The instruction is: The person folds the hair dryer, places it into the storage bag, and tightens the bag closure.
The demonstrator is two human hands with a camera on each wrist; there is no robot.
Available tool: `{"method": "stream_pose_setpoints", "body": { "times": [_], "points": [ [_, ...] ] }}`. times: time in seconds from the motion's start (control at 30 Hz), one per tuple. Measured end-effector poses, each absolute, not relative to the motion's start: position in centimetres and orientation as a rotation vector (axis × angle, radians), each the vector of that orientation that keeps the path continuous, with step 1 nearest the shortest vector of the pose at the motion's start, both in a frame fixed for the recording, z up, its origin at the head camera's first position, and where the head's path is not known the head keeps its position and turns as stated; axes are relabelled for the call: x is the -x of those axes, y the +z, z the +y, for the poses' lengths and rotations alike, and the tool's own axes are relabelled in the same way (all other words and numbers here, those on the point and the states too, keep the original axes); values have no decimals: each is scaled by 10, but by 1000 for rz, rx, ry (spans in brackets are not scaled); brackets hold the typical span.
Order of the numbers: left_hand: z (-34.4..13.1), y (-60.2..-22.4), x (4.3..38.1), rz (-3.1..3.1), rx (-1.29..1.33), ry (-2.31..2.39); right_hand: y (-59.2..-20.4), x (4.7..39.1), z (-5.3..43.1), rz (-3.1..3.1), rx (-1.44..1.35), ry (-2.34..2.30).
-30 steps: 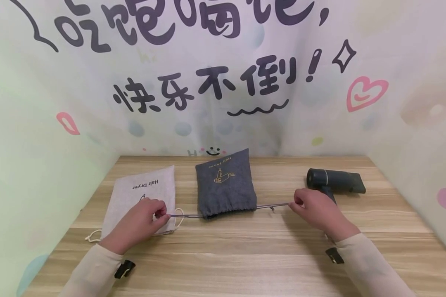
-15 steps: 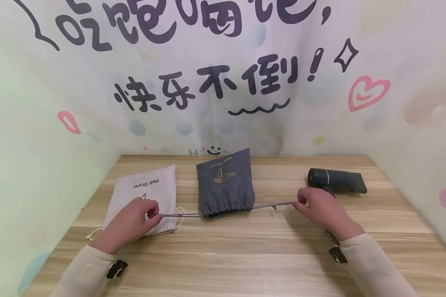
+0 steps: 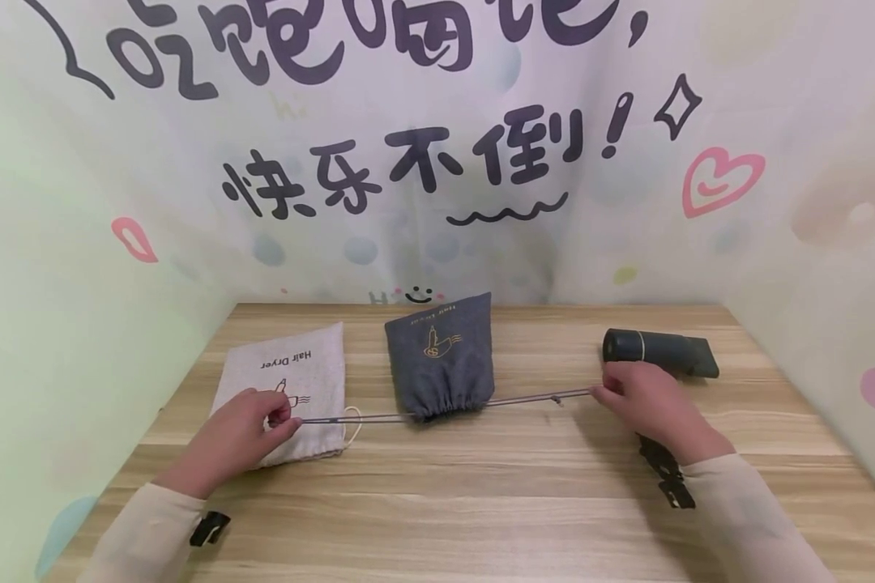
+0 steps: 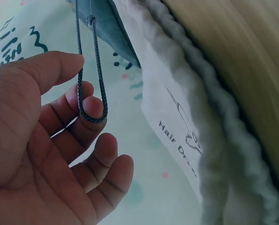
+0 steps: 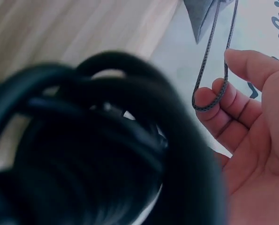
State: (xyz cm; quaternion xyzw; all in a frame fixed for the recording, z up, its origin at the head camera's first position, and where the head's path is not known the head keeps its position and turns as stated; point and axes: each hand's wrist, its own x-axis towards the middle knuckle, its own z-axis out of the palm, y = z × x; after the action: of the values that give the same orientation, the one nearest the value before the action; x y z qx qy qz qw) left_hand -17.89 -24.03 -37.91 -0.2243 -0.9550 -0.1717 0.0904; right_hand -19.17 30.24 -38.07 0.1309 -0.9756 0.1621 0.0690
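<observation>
On the wooden surface [image 3: 437, 518], a gold-printed dark grey pouch [image 3: 441, 364] puckers at its mouth, left grip [image 3: 236, 435] and right grip [image 3: 659, 409] holding its cord [image 4: 100, 70]; a pale pouch [image 3: 292, 372] reads "Hair Dryer".

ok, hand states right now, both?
Left hand: closed, holding the left cord loop of the dark bag.
Right hand: closed, holding the right cord loop.
</observation>
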Motion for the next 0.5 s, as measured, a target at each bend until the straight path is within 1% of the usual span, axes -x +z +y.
{"method": "stream_pose_setpoints", "body": {
  "times": [0.5],
  "points": [
    [-268,-383,183,-2866,590,-586,-377,189,324,-2956,-314,445]
  ]
}}
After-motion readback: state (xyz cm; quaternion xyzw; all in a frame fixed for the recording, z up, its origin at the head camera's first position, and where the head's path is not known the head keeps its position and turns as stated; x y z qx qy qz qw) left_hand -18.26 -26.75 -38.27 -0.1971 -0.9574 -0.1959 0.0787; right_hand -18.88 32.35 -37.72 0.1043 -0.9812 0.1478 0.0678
